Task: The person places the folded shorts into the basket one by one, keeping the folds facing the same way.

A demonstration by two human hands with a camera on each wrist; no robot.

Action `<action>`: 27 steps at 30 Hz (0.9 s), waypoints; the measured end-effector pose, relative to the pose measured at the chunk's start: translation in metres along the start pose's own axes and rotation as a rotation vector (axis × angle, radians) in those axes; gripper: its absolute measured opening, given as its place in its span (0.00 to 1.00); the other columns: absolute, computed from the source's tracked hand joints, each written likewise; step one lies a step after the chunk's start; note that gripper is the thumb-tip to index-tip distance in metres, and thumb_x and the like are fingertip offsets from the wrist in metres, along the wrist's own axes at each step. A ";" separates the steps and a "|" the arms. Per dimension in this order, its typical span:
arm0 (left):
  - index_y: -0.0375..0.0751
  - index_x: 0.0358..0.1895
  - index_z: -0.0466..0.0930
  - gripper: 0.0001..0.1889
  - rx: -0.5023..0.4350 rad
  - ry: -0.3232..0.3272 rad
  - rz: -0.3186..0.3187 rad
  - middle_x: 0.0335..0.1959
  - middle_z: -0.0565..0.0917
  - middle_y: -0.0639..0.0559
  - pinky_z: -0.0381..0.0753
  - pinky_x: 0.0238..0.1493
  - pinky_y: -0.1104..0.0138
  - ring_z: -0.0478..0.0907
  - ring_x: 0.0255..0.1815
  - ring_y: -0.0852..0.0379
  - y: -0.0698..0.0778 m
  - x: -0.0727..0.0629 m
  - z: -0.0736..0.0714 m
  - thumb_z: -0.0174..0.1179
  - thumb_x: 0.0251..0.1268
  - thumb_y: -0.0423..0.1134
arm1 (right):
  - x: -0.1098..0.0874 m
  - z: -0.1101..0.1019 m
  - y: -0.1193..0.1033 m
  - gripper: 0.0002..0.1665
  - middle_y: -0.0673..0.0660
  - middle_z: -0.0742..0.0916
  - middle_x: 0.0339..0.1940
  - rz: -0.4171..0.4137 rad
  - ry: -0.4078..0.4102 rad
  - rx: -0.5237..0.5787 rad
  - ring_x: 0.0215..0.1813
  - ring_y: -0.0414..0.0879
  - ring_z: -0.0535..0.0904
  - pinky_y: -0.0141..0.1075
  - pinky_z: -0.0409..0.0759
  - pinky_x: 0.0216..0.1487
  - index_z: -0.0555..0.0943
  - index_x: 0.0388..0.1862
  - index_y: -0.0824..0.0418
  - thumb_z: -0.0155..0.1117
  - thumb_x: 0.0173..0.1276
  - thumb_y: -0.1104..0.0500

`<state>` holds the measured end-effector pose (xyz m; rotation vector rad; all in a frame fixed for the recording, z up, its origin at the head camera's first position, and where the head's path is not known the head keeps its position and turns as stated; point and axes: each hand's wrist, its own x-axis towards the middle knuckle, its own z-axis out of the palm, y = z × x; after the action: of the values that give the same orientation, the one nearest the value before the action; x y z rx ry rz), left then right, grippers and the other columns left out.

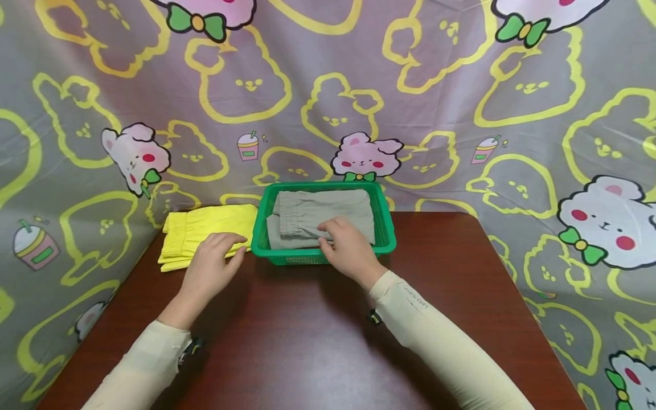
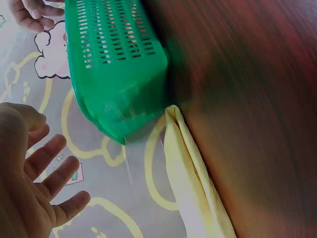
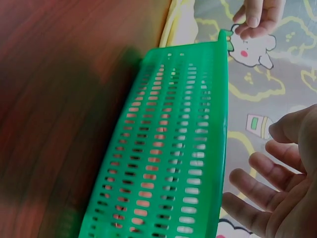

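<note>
Folded grey-green pants with a gathered elastic waistband lie inside a green plastic basket. My right hand hovers over the basket's front rim, its fingers relaxed and apart, overlapping the pants in the head view. To the left of the basket lies a folded yellow garment, also with an elastic waistband. Above that garment's front right part is my left hand, fingers loosely spread and holding nothing. In the left wrist view the left hand stays apart from the basket's side.
A dark reddish-brown wooden table carries the basket and garment near its back edge. A grey curtain with yellow animal outlines hangs behind and along both sides. Both forearms wear cream sleeves.
</note>
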<state>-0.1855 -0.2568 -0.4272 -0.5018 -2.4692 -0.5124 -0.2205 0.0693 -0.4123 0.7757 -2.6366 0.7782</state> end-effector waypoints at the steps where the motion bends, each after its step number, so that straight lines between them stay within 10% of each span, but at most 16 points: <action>1: 0.42 0.49 0.85 0.11 0.007 -0.004 -0.005 0.47 0.87 0.45 0.76 0.55 0.45 0.80 0.52 0.42 -0.002 -0.001 -0.001 0.68 0.66 0.38 | 0.000 0.001 -0.002 0.18 0.51 0.84 0.56 -0.006 0.000 0.005 0.56 0.45 0.81 0.41 0.84 0.53 0.82 0.61 0.56 0.62 0.77 0.52; 27: 0.39 0.51 0.85 0.13 0.154 -0.033 -0.050 0.50 0.86 0.39 0.75 0.50 0.39 0.79 0.52 0.33 -0.041 0.006 -0.005 0.67 0.66 0.39 | -0.014 0.038 -0.060 0.15 0.49 0.86 0.51 -0.229 0.040 -0.063 0.53 0.44 0.83 0.37 0.83 0.53 0.83 0.56 0.55 0.65 0.74 0.54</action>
<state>-0.2066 -0.2930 -0.4297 -0.3911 -2.5336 -0.3326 -0.1797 0.0106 -0.4237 1.0111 -2.4670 0.6388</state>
